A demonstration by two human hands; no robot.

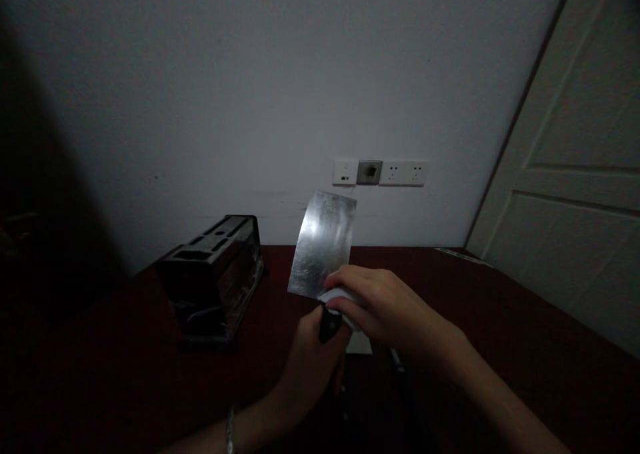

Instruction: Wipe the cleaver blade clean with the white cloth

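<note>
My left hand (310, 364) is closed round the dark handle of a cleaver (324, 244), holding its wide steel blade upright above the table. My right hand (380, 304) is closed on a white cloth (345, 307) and presses it against the lower edge of the blade near the handle. A bracelet shows on my left wrist. Both hands meet at the middle of the view, over a dark red table (500, 321).
A dark knife block (213, 274) with slots on top lies on the table to the left of the hands. White wall sockets (381, 172) sit on the wall behind. A pale door (575, 174) stands at the right. The room is dim.
</note>
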